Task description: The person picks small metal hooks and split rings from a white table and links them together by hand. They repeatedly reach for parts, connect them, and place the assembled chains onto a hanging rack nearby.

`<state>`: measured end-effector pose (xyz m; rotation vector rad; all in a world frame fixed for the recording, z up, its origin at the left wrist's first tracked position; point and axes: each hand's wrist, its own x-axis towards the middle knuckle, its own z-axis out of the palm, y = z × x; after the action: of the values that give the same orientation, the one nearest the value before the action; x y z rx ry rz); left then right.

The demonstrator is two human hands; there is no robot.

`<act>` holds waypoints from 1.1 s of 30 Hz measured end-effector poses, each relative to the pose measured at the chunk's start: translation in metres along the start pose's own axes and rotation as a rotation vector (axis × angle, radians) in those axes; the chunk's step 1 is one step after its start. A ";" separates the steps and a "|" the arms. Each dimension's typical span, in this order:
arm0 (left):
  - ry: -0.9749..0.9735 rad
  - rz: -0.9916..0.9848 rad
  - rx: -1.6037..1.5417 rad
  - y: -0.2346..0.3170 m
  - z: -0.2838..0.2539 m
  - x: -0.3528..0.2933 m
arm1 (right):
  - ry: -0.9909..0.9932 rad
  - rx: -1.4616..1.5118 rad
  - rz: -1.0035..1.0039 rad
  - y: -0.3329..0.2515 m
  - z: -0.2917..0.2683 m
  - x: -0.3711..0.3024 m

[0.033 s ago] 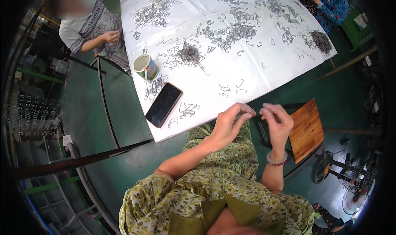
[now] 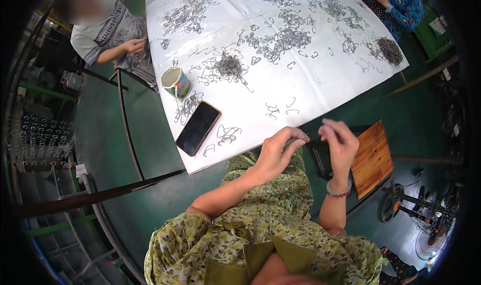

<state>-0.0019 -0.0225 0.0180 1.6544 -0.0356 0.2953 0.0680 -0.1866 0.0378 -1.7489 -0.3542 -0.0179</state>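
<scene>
The left hand [image 2: 279, 152] is raised just off the near edge of the white-covered tabletop [image 2: 320, 87], its grip narrow, with thumb and forefinger drawn together at the tips; whether a piece of wire sits between them is too small to tell. The right hand [image 2: 340, 147] is up beside it, fingers bent toward the left fingertips but apart from them, its grip fairly narrow too, and what it may hold cannot be told; a pale bracelet with red beads [image 2: 339, 191] circles that wrist. The nearest wire hooks [image 2: 272, 110] lie in a loose little group on the tabletop, beyond the left hand. Another small cluster [image 2: 228, 134] rests just right of a dark smartphone [image 2: 198, 128], which lies at a slant near the left corner. Behind the phone, more hooks lie beside an open patterned tub [image 2: 178, 87], and a dense tangled pile [image 2: 229, 66] stands farther in. Larger spreads of metal pieces [image 2: 283, 42] cover the far part. A co-worker's hand [image 2: 134, 46] is at the left edge, and a person in a blue patterned top [image 2: 405, 12] is at the far right.
</scene>
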 end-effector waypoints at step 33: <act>-0.128 0.118 0.184 -0.005 -0.003 0.016 | -0.440 -0.280 -0.077 -0.054 -0.012 0.038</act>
<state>0.0135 -0.0163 0.0169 1.8562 -0.2083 0.2891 0.0926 -0.1808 0.0999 -2.0110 -0.7696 0.2782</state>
